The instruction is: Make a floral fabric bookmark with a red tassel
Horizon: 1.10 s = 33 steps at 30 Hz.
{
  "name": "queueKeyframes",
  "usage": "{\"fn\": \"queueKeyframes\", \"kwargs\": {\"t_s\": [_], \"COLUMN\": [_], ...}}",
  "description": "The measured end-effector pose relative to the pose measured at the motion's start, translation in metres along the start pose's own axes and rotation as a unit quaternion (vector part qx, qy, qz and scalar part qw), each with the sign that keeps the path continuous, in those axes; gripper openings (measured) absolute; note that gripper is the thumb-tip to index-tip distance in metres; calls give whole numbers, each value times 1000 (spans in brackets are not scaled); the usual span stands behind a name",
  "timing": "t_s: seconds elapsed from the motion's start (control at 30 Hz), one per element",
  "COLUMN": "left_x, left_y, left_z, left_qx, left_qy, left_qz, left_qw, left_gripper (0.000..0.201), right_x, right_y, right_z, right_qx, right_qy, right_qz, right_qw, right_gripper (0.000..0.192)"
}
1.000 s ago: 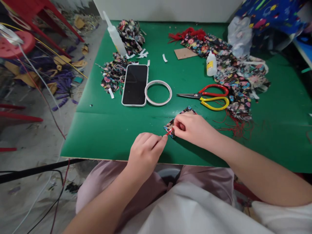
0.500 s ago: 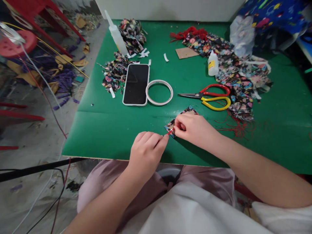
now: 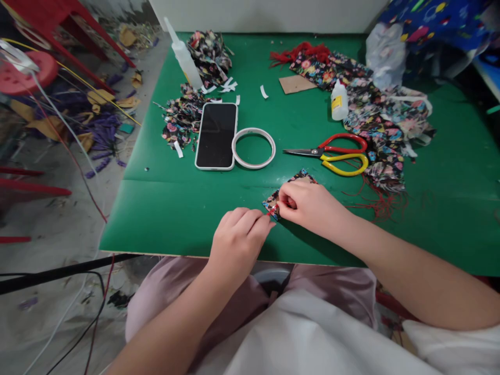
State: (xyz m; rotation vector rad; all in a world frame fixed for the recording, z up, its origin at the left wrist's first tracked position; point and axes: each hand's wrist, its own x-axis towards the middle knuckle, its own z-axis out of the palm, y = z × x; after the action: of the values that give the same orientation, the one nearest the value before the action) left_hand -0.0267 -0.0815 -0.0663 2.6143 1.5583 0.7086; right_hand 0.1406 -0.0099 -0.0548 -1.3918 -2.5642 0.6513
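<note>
One thin red strand (image 3: 272,210) lies over floral-edged brown card (image 3: 270,201).

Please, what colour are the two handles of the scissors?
The far handle is red and the near handle is yellow, best seen in the head view.

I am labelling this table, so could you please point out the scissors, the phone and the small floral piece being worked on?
Scissors (image 3: 319,152): head view, on the pivot.
Phone (image 3: 217,136): head view, middle of the dark screen.
Small floral piece (image 3: 271,200): head view, patterned corner nearer the picture's left edge.
</note>
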Motion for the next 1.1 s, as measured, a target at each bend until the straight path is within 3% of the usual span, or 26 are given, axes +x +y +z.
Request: {"fn": "queueKeyframes", "kwargs": {"t_s": [0.2, 0.8, 1.1], "left_x": [1, 4, 8], "left_y": [2, 0, 0], "left_z": [6, 8, 3], "left_qx": [-39, 39, 21], "left_qy": [-54, 7, -12], "left_qz": [-43, -66, -44], "left_qw": [997, 997, 999], "left_gripper": [20, 10, 14], "right_x": [0, 0, 1], "right_y": [1, 3, 3], "right_z": [1, 0, -2], "right_qx": [2, 16, 27], "right_qy": [1, 2, -7], "right_qz": [2, -10, -3], "right_qw": [1000, 1000, 1000], "right_gripper": [8, 9, 9]}}
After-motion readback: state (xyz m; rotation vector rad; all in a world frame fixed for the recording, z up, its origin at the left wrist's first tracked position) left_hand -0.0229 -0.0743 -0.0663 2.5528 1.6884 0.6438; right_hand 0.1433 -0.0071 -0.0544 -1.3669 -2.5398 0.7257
